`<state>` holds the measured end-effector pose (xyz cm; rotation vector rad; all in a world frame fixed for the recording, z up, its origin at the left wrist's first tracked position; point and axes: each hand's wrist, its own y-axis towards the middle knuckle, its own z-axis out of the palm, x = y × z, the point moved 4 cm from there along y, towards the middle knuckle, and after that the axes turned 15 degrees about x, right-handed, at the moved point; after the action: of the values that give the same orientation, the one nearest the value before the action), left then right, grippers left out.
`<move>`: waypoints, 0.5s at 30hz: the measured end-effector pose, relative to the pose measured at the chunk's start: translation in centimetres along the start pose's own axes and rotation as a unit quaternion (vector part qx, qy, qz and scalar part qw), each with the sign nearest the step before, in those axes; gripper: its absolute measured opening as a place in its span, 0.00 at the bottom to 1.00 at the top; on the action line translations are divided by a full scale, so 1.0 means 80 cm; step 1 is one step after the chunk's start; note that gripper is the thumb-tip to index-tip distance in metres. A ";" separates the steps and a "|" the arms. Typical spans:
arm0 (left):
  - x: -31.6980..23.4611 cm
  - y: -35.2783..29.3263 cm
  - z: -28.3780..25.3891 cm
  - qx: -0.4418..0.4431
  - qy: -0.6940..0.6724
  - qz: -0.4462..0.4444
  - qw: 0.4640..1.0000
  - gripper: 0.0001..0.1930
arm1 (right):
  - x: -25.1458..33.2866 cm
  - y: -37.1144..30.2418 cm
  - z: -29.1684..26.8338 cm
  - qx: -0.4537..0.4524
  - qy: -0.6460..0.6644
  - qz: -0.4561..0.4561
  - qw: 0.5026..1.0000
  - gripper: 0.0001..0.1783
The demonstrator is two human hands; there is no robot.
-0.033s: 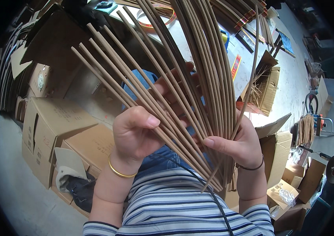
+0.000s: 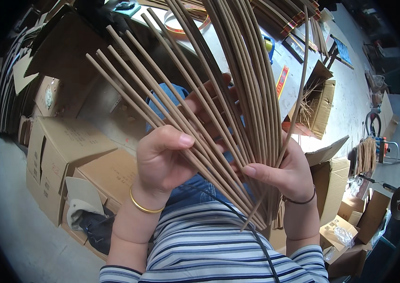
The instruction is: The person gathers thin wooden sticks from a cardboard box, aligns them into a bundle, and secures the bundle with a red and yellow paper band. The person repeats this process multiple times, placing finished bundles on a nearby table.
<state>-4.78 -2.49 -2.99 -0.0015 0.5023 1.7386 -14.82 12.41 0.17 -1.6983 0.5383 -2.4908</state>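
Note:
A fanned bunch of long, thin brown incense sticks (image 2: 251, 89) rises from my lap, held between both hands. My right hand (image 2: 287, 172) grips the lower part, its thumb across the front and its fingers behind. One bent stick leans apart from the rest at the right. On the left edge of the fan, my left hand (image 2: 164, 153) is closed round several spread sticks, with its thumb in front. Its other fingers are partly hidden behind them. The sticks' upper ends run out of the top of the picture.
A white worktable (image 2: 284, 52) carries more stick bundles (image 2: 277, 16), a tape roll (image 2: 188, 21) and a blue-and-yellow tool (image 2: 268, 47). Cardboard boxes (image 2: 72, 141) stand at my left. At right, an open carton (image 2: 322, 111) holds loose sticks. A black cord (image 2: 259, 240) crosses my striped shirt.
The left part of the fan has shifted very slightly up and to the right, along with my left thumb. My right hand keeps its hold in the same place.

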 end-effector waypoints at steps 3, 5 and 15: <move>0.002 0.006 0.003 -0.055 0.038 -0.002 0.998 0.23 | -0.001 0.006 0.003 -0.007 -0.009 -0.006 1.000 0.33; 0.005 -0.003 -0.008 -0.132 0.107 -0.007 0.985 0.16 | -0.003 0.011 0.004 -0.014 -0.026 -0.014 0.999 0.34; 0.002 -0.005 0.001 -0.227 0.161 -0.027 0.960 0.13 | -0.009 0.012 -0.006 -0.054 -0.097 0.008 0.994 0.33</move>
<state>-4.39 -2.29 -3.07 -0.6286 0.3222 1.7724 -15.13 11.85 -0.93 -1.9401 0.6743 -2.2884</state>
